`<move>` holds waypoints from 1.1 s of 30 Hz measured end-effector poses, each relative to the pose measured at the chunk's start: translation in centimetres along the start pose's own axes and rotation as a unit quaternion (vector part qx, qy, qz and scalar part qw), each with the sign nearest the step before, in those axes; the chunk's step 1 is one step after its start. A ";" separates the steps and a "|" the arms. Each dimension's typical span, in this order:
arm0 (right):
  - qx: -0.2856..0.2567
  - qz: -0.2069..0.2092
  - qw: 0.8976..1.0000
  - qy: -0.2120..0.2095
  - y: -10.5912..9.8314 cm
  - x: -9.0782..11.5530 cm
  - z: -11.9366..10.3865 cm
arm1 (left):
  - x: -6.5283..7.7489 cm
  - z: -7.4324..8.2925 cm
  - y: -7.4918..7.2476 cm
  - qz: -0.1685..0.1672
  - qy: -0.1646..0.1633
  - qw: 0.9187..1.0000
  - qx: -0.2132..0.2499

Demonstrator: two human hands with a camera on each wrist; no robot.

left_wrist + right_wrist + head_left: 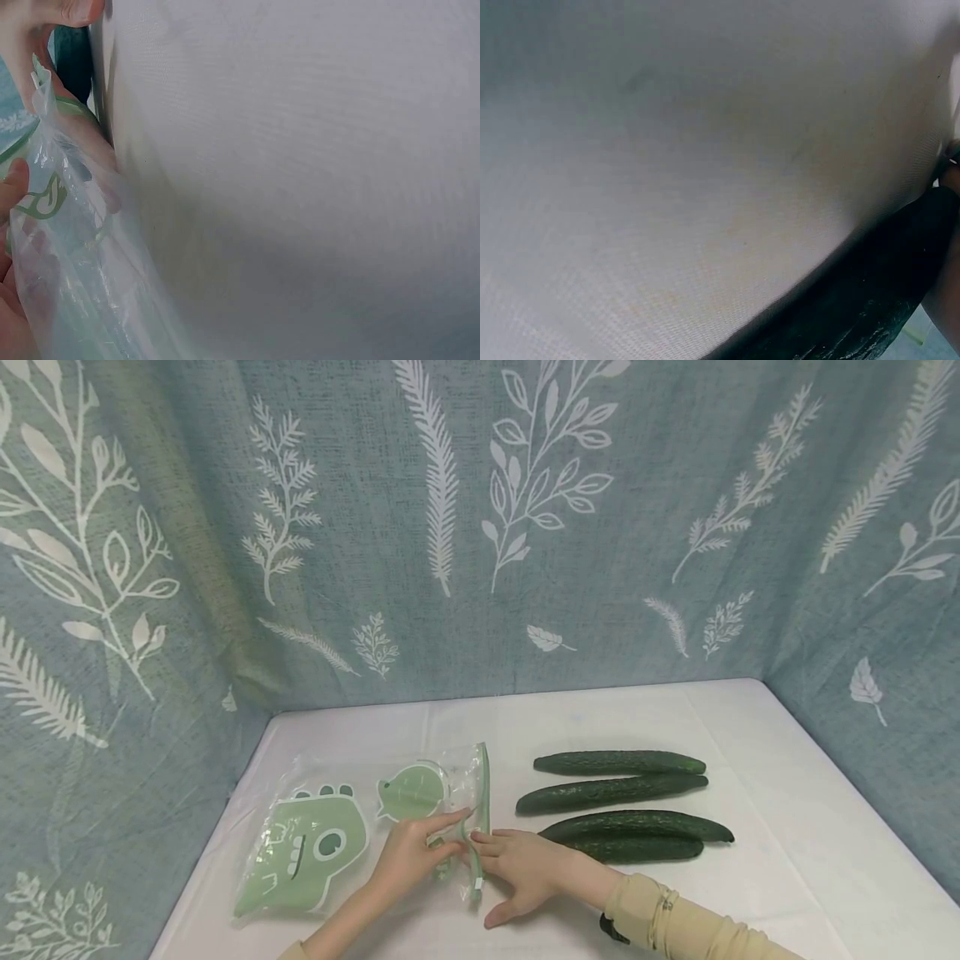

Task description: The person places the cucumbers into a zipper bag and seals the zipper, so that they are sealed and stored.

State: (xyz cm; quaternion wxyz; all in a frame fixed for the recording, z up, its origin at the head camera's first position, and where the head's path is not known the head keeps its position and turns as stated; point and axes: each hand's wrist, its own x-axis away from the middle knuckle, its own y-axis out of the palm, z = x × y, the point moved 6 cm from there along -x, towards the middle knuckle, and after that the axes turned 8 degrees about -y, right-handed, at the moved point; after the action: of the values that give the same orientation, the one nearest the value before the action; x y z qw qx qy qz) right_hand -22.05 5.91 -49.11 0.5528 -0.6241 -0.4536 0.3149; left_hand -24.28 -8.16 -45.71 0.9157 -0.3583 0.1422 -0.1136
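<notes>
A clear zip bag [315,852] with green cartoon prints lies flat on the left half of the table, its green zip edge [485,785] facing right. My left hand [416,852] holds the film at the bag's mouth between thumb and fingers; the left wrist view shows crumpled film [97,255] beside them. From the right, my right hand [528,864] reaches to the same mouth, fingers extended and their tips slipping inside the edge, thumb spread on the table side. Several dark green cucumbers [637,821] lie right of the bag, the lower ones partly behind my right wrist.
A white cloth covers the table [480,718]. Blue-grey curtains [480,635] with white leaf prints hang at the back and both sides. In the right wrist view a cucumber [877,285] lies close beside the arm.
</notes>
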 end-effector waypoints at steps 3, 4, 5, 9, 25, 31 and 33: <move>0.001 0.000 1.000 -0.001 0.0 0.0 0.0 | 0.1 0.0 0.0 0.000 0.000 1.000 -0.001; 0.002 0.001 1.000 -0.001 -0.1 0.0 -0.1 | 0.1 0.0 0.0 0.001 0.001 1.000 -0.002; 0.001 0.000 1.000 0.000 -0.1 -0.1 -0.1 | 0.1 0.1 -0.1 0.002 0.002 1.000 -0.003; -0.002 -0.003 1.000 0.004 -0.2 -0.1 -0.1 | 0.1 0.1 -0.1 0.009 0.010 1.000 -0.007; -0.044 0.025 0.999 0.011 -0.3 0.5 0.2 | 0.3 0.0 0.6 0.019 0.017 1.000 -0.014; -0.090 0.080 0.993 0.013 -1.1 1.9 0.7 | 0.3 0.1 0.7 0.014 0.012 1.000 -0.022; -0.104 0.107 0.989 0.013 -1.4 2.5 0.9 | 0.4 0.1 0.6 0.015 0.010 1.000 -0.022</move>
State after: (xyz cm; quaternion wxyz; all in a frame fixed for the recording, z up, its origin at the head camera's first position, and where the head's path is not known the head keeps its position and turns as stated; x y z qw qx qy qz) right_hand -22.16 8.48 -47.62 0.4544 -0.7270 -0.4071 0.3151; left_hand -23.81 -7.80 -46.16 0.9078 -0.3746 0.1594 -0.1008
